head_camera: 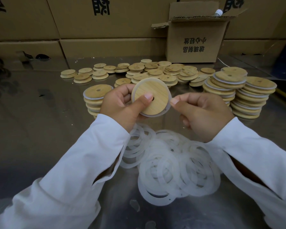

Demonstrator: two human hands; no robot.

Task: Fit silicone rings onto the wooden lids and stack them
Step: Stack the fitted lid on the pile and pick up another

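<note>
My left hand (pixel 122 104) grips a round wooden lid (pixel 153 96) held up above the table, thumb pressed near its centre hole. A translucent silicone ring (pixel 168 107) sits around the lid's rim, and my right hand (pixel 200 113) pinches that ring at the lid's right edge. Below my hands lies a loose pile of silicone rings (pixel 175 166). A short stack of ringed lids (pixel 93 100) stands to the left, and taller stacks of ringed lids (pixel 238 93) stand to the right. Bare wooden lids (pixel 155 71) lie scattered behind.
The work surface is a shiny metal table (pixel 40 129). An open cardboard box (pixel 196 38) stands at the back right, with a wall of closed cartons (pixel 89 22) behind the lids. A yellow strip (pixel 282 95) runs along the right edge.
</note>
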